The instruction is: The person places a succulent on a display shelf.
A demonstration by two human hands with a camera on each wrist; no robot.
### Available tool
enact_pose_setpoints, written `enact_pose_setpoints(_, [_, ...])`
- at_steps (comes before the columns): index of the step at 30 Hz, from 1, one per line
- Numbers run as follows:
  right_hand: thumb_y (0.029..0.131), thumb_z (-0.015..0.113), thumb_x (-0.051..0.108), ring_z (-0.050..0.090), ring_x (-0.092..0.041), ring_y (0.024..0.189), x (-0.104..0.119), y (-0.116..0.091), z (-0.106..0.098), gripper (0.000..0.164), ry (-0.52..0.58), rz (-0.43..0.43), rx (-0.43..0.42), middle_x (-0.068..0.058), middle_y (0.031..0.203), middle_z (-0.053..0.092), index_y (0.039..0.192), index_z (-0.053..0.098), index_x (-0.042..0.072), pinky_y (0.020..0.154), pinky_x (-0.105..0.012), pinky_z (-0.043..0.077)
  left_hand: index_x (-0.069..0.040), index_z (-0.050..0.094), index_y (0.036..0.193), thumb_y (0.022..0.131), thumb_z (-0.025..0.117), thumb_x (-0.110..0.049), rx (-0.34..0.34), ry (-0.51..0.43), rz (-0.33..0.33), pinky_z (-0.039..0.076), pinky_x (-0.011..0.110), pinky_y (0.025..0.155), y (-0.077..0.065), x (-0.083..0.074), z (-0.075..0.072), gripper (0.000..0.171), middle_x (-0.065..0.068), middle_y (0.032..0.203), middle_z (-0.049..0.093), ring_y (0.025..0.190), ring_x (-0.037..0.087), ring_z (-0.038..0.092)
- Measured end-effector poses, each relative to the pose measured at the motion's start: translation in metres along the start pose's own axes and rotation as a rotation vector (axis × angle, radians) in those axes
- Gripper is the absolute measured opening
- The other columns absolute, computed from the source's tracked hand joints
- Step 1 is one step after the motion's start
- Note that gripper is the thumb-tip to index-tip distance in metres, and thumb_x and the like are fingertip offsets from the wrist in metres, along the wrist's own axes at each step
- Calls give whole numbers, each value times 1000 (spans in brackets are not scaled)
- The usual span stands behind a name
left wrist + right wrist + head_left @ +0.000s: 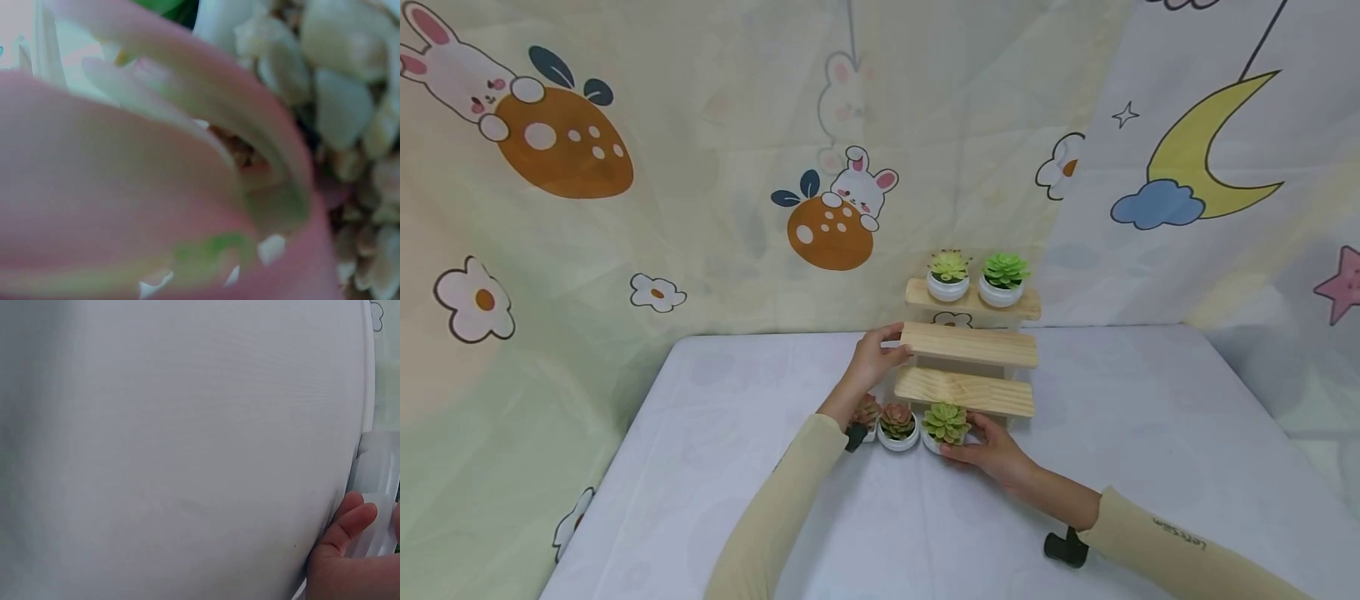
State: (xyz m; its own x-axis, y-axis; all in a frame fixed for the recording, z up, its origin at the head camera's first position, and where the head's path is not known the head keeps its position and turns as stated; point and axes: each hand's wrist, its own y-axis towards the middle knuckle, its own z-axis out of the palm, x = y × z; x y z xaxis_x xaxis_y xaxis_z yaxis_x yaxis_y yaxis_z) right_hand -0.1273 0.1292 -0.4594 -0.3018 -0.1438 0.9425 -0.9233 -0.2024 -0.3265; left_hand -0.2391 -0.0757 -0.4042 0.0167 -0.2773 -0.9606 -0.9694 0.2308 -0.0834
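Note:
A three-tier stand with pale wooden shelves stands toward the back of the table. My left hand (872, 360) holds the left end of its middle shelf (970, 344), thumb in front. Below the lowest shelf (964, 392), my right hand (996, 454) grips a green succulent (946, 423) in a white pot from its right side. A reddish succulent (897, 423) in a white pot sits just left of it. Another reddish succulent (867, 411) is partly hidden by my left wrist. Blurred leaves (112, 187) and pebbles (350, 106) fill the left wrist view.
Two potted succulents, one yellow-green (948, 275) and one bright green (1002, 280), stand on the top shelf (917, 292). A white cloth covers the table (1150, 417). Behind it hangs a printed curtain (722, 208) with rabbits and a moon.

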Motion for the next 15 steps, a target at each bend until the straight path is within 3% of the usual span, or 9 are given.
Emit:
enact_pose_setpoints(8, [81,80,9,55,-28,119,2,-8,-3,70,-17,-26,2,-24,143,43,140,45,-3,85,-32,58,1,42,146,96,60,-2,-4,-3,-13,57,35,90,0,-1,1,54,23,135,53,107,31,66])
enact_pose_setpoints(15, [82,79,11,68,-20,95,12,-17,-10,74,4,-63,52,-25,146,37,143,39,-3,83,-27,57,2,41,146,96,60,-1,-4,-11,-8,56,39,93,0,-1,1,53,23,135,53,107,32,66])
